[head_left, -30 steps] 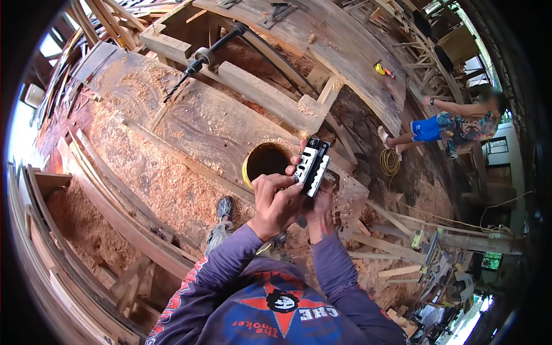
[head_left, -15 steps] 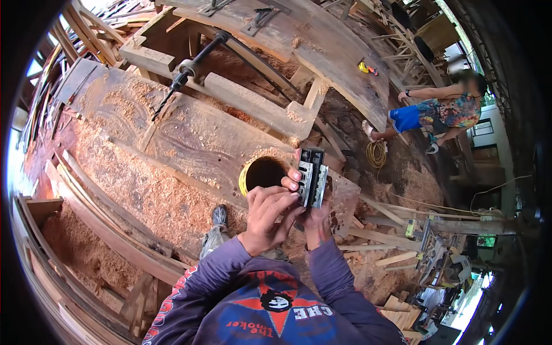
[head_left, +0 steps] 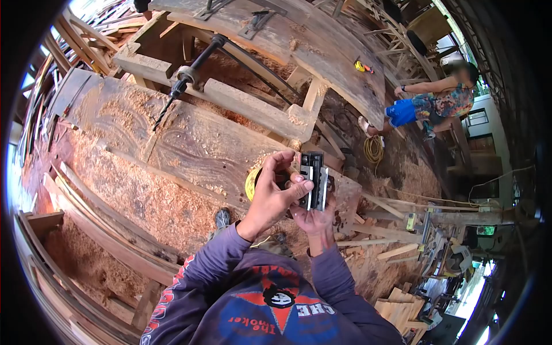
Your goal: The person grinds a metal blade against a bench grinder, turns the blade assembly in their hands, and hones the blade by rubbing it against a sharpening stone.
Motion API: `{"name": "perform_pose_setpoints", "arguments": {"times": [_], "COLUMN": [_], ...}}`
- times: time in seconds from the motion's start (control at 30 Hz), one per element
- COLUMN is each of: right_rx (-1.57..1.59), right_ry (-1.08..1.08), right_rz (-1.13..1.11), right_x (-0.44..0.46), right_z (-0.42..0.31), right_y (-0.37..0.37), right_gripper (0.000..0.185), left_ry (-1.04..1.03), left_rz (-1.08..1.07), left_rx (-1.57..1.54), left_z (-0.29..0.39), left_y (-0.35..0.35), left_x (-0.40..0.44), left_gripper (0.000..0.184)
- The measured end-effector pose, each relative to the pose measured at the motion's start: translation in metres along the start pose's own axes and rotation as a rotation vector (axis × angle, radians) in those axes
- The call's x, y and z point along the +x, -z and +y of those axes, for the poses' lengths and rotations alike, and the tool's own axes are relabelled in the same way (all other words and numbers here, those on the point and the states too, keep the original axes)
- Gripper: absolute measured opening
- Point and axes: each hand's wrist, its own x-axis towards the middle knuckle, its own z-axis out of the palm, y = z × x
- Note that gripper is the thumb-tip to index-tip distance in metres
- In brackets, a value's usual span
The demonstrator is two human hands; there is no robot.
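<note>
Both my hands are around a black-and-silver metal block (head_left: 313,183) with long, shiny blade-like strips, held above the end of a wooden bench. My right hand (head_left: 317,219) supports it from below, its fingers largely hidden behind the block. From the left side, my left hand (head_left: 270,192) lays its thumb on the block's face, with the other fingers curled. Whether a small loose part sits in those fingers I cannot make out. Partly covered by my left hand is a round container with a yellow rim (head_left: 251,183).
A large drill with a long bit (head_left: 164,115) lies across the wooden frame (head_left: 247,108). Shavings cover the bench (head_left: 195,144) and floor. A yellow tool (head_left: 360,66) rests on the far slab. Another person (head_left: 431,106) stands at right, near a coiled yellow cord (head_left: 373,149).
My left hand has turned, its thumb now on the block and its fingers raised and curled. The slotted silver plate seen on the block's left side no longer shows there. The other person leans differently.
</note>
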Motion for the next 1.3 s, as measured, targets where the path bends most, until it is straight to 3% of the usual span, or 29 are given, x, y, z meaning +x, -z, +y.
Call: {"name": "perform_pose_setpoints", "arguments": {"times": [0.17,0.23,0.47,0.53,0.63,0.67,0.83,0.87,1.3], "right_rx": [0.029,-0.080,-0.012,-0.011,0.004,0.006,-0.147,-0.122,-0.013], "right_ry": [-0.008,0.059,0.013,0.094,0.053,0.057,0.112,0.080,0.051], "right_rz": [0.096,0.235,0.050,0.143,0.053,0.054,0.288,0.159,0.075], "right_x": [-0.008,-0.011,-0.018,-0.019,-0.020,-0.024,-0.032,-0.032,-0.039], "right_z": [-0.001,0.000,-0.003,0.000,-0.003,-0.005,-0.009,-0.011,-0.012], "right_y": [-0.004,-0.005,-0.001,-0.010,-0.007,-0.003,-0.002,0.001,-0.001], "right_gripper": [0.057,0.055,0.053,0.049,0.047,0.047,0.046,0.047,0.049], "left_ry": [0.114,0.095,0.149,0.132,0.204,0.143,-0.049,-0.065,-0.165], "left_rz": [-0.030,-0.026,-0.039,0.003,0.083,0.049,-0.039,-0.048,-0.058], "left_rx": [-0.142,-0.182,-0.167,-0.247,-0.389,-0.305,0.051,0.005,0.150], "left_z": [0.001,0.001,0.011,0.009,0.018,0.010,-0.014,-0.016,-0.020], "left_y": [0.001,0.000,-0.006,-0.010,-0.016,-0.015,-0.016,-0.019,-0.022], "left_x": [0.011,0.016,0.019,0.018,0.008,0.002,-0.020,-0.023,-0.029], "left_gripper": [0.073,0.073,0.069,0.057,0.045,0.037,0.041,0.043,0.041]}}
